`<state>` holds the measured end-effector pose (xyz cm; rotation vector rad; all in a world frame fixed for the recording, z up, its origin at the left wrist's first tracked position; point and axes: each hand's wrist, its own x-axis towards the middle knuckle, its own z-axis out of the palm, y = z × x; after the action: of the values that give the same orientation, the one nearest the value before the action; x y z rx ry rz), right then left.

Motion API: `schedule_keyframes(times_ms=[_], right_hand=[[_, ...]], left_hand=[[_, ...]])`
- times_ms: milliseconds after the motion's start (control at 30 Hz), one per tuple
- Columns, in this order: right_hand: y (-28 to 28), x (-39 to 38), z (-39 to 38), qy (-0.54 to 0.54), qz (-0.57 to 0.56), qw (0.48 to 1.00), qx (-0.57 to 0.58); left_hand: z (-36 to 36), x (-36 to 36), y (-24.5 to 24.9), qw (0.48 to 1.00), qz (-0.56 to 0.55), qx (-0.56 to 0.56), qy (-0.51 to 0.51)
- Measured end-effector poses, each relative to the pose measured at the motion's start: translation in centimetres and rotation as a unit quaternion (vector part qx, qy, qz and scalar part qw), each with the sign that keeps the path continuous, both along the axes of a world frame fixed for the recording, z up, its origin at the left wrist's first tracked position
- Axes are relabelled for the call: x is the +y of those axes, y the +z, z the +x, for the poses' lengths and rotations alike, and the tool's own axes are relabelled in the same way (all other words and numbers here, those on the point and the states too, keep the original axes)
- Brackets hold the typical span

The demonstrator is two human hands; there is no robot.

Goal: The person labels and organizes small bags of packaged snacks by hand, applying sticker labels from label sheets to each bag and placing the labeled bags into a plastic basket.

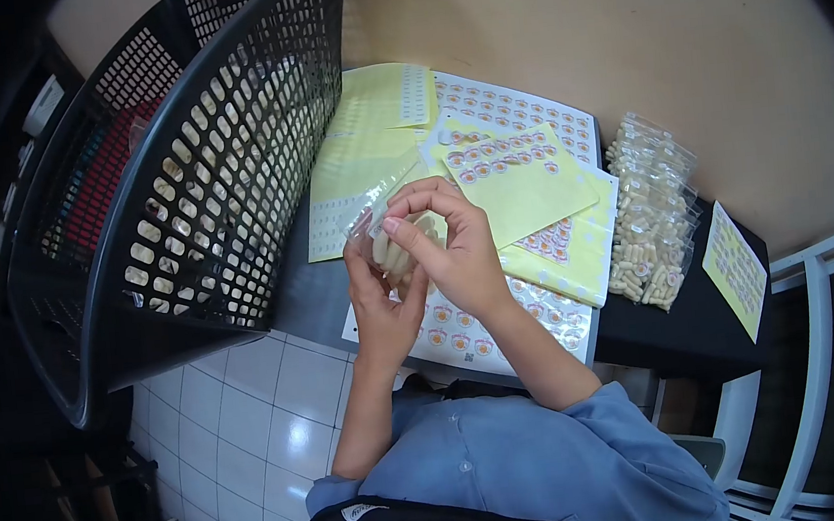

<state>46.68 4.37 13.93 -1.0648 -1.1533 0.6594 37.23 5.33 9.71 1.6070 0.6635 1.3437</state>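
Note:
A small clear plastic zip bag of pale capsules [393,259] is up in front of me, above the sheets on the table. Around its lower part and side, my left hand [384,308] is closed, holding it up. The thumb and curled fingers of my right hand [457,242] pinch the bag near its upper part; whether a sticker lies under the thumb is too small to tell. Beneath both hands lies a sheet of round stickers [458,331]. Yellow backing sheets [520,192] with some stickers left on them overlap just behind my right hand.
At left stands a tall black perforated basket [221,178] with filled bags inside. Several bags of capsules [646,211] lie in a stacked row on the right, on black cloth. Another yellow sticker sheet [735,267] hangs near the table's right edge. A wall [556,30] rises behind.

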Motion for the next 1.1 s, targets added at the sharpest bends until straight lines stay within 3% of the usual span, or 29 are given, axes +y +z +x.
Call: schedule_keyframes(times_ms=[233, 733, 800, 933, 1100], right_hand=[[-0.3, -1.0, 0.6, -0.06, 0.004, 0.998, -0.037], [-1.3, -0.8, 0.8, -0.14, 0.028, 0.987, -0.07], [-1.5, -0.5, 0.9, -0.122, 0.038, 0.991, 0.032], [-2.1, -0.2, 1.2, -0.112, 0.044, 0.992, 0.041], [-1.5, -0.7, 1.7, -0.129, 0.036, 0.989, -0.066]], left_hand=[[0.8, -0.5, 0.0, 0.998, -0.041, 0.005, -0.051], [2.1, -1.1, -0.4, 0.999, 0.036, 0.033, 0.005], [2.3, -1.3, -0.2, 1.0, 0.016, -0.012, -0.022], [2.4, -1.4, 0.0, 1.0, 0.014, 0.007, -0.018], [2.4, -1.2, 0.1, 0.998, 0.004, 0.014, -0.06]])
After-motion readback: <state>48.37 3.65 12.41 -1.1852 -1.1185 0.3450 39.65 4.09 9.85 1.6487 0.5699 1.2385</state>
